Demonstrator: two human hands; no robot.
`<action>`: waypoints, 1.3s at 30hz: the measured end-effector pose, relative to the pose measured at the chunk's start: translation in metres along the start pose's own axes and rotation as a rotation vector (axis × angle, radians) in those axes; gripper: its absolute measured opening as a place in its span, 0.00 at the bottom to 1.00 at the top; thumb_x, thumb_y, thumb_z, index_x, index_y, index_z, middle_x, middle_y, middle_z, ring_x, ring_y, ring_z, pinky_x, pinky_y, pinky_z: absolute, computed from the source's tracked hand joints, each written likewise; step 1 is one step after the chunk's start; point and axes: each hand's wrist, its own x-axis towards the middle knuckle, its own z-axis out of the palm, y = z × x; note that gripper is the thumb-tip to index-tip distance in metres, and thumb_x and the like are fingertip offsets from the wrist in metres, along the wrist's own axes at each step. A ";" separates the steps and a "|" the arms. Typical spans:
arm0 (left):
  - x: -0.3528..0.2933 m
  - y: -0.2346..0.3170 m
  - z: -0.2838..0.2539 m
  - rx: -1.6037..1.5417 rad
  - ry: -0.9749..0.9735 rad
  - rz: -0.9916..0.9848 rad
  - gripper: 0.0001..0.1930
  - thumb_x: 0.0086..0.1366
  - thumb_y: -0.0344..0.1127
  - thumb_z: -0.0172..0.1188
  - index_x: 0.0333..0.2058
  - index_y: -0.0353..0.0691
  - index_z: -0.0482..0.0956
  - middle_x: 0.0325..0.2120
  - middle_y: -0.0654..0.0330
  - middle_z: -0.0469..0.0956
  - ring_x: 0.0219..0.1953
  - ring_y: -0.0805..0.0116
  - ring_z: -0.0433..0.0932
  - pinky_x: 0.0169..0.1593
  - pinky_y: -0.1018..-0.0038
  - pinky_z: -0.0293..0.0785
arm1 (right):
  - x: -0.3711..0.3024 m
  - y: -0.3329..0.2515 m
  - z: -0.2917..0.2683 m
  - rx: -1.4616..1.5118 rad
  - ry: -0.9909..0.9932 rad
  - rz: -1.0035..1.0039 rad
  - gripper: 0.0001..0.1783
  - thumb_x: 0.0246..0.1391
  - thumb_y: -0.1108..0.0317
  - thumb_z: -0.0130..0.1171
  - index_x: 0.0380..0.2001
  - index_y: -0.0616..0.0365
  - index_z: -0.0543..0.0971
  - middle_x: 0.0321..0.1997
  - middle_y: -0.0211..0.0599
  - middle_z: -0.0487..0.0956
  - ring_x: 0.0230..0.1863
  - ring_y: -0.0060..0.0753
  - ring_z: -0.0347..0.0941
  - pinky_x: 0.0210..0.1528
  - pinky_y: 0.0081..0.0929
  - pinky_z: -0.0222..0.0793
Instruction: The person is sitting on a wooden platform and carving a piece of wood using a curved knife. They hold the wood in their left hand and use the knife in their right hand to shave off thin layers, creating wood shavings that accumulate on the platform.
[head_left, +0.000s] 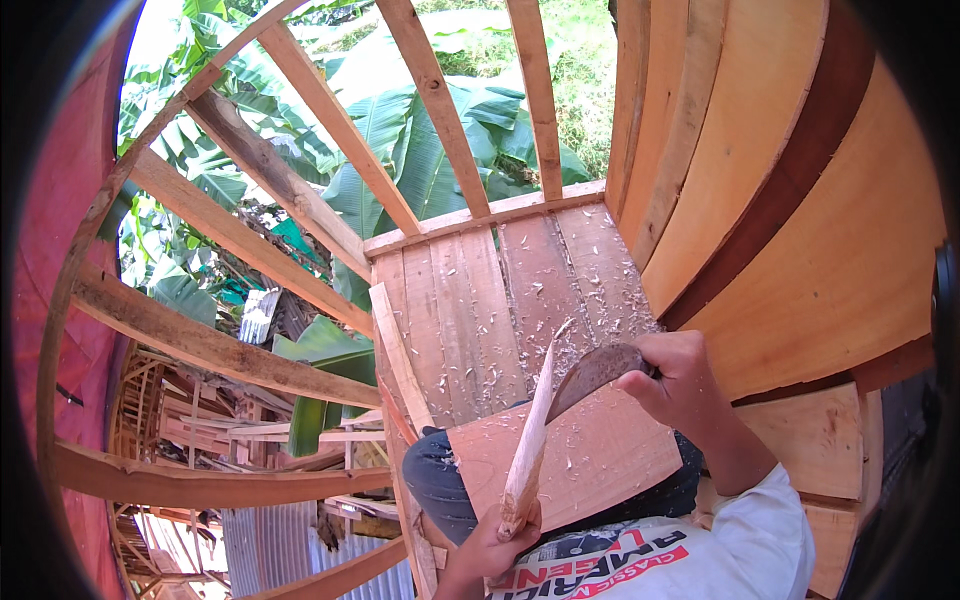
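My left hand (498,548) is closed around the lower end of a pale wooden stick (530,440), whittled to a point at the top. In my right hand (682,378) is a knife (598,375) with a broad, dark, curved blade; its handle is mostly hidden by my fingers. The blade's tip end lies close beside the stick's right side, and I cannot tell whether they touch. Under both, a flat wooden board (610,460) rests across my lap, with a few shavings on it.
Wood shavings (620,290) litter the plank floor (450,330) in front of me. Wooden railing slats (430,100) stand ahead and to the left, with banana leaves (385,150) beyond. A plank wall (790,230) rises on the right. A loose wooden strip (400,355) lies along the floor's left edge.
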 end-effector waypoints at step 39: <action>0.004 0.009 0.003 -0.171 -0.052 -0.131 0.13 0.50 0.27 0.56 0.31 0.41 0.61 0.26 0.64 0.62 0.28 0.76 0.59 0.30 0.81 0.57 | -0.017 -0.001 0.024 -0.209 -0.120 -0.134 0.31 0.46 0.37 0.61 0.10 0.54 0.70 0.10 0.36 0.67 0.13 0.41 0.67 0.17 0.35 0.63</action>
